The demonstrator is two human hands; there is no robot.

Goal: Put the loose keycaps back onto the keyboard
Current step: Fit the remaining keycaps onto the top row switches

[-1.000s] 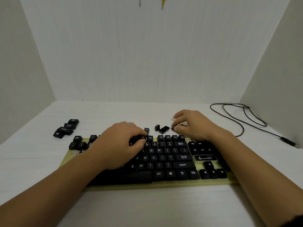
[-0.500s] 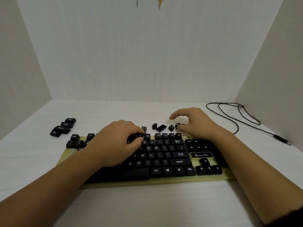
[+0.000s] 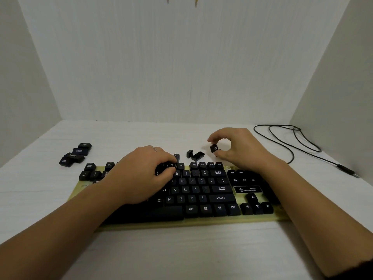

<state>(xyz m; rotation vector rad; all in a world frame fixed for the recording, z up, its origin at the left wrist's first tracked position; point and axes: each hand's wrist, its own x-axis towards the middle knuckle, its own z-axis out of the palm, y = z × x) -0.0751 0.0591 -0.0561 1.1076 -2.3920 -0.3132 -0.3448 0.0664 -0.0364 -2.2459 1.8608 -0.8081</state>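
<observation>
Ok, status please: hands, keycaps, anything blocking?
Right hand pinches one keycap behind keyboard. Left hand rests on top rows. Loose keycaps lie far left; nothing blocking.
</observation>
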